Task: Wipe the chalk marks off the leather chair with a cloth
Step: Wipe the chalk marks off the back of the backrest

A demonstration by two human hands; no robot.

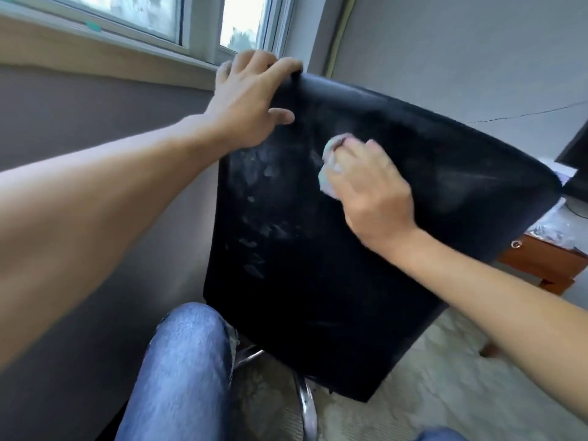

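The back of a black leather chair (350, 265) fills the middle of the head view. White chalk smears (257, 224) run down its left half, and fainter haze lies near the top centre. My left hand (251, 100) grips the chair's top left corner, fingers curled over the edge and thumb on the back face. My right hand (369, 189) holds a bunched pale cloth (329, 168) and presses it against the upper middle of the backrest, just right of the chalk smears. Most of the cloth is hidden under my fingers.
A window (165, 20) and grey wall stand behind the chair on the left. A wooden table (547, 265) with a dark monitor (576, 167) sits at the right. My jeans-clad knee (187, 361) and the chrome chair base (302, 399) are below.
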